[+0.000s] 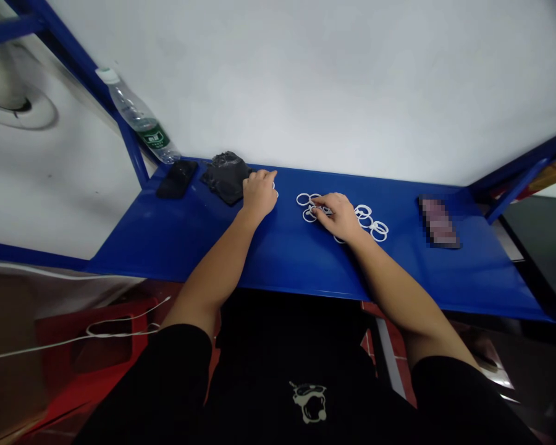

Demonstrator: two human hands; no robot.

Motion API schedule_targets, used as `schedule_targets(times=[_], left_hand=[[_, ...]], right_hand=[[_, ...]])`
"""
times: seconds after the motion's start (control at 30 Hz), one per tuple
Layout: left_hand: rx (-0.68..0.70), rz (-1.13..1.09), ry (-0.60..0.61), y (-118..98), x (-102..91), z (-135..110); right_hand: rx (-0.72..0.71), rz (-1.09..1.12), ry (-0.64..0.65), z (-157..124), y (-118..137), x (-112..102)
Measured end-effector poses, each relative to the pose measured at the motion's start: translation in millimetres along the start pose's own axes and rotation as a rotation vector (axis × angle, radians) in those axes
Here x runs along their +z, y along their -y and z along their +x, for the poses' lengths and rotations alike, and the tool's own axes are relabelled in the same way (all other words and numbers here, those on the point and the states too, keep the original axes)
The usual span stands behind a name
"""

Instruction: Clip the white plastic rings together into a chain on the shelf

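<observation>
My left hand (259, 193) rests palm down on the blue shelf, its fingers bent over a white ring (277, 193). Only the ring's right edge shows, and the fingertips are partly hidden. Farther right, my right hand (339, 216) lies over a loose group of several white rings. Its thumb and forefinger are apart, their tips at a ring (309, 214) on the left of the group. More rings (379, 231) lie to the right of that hand, some overlapping. Part of the group is covered by the palm.
A crumpled black plastic bag (227, 177) lies left of my left hand. Beyond it are a black phone (177, 179) and a clear bottle (136, 115) leaning on the frame. A blurred-out flat object (439, 222) lies at the right. A white wall (306, 80) bounds the shelf (301, 266) behind.
</observation>
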State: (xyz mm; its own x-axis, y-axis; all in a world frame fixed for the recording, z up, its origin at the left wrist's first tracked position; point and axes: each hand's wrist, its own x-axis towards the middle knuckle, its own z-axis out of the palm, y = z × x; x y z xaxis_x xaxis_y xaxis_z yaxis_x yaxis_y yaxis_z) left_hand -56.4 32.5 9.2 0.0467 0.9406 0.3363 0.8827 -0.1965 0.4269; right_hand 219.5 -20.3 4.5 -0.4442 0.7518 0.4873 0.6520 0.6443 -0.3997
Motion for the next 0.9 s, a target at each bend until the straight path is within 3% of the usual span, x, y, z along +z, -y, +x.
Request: schedule_targets(times=[0.23,0.37,0.47,0.6,0.77,0.9], left_hand=[[0.350,-0.125,0.133,-25,25.8,-19],[0.397,-0.120,0.206,-32,31.5,-24],[0.396,-0.158,0.150,-33,27.4,-23],[0.501,-0.254,0.052,-39,19.5,-23],[0.639,-0.379,0.027,-45,19.7,-26],[0.652,-0.450,0.006,-43,22.3,-28]], right_hand=[[0.008,-0.010,-0.017,0,-1,1],[0.011,-0.025,-0.024,-2,-3,3],[0.012,-0.027,-0.048,-2,-4,4],[0.066,-0.030,-0.117,-2,-4,3],[0.056,-0.025,-0.152,-3,-1,-1],[0.017,-0.024,-0.155,-3,2,-2]])
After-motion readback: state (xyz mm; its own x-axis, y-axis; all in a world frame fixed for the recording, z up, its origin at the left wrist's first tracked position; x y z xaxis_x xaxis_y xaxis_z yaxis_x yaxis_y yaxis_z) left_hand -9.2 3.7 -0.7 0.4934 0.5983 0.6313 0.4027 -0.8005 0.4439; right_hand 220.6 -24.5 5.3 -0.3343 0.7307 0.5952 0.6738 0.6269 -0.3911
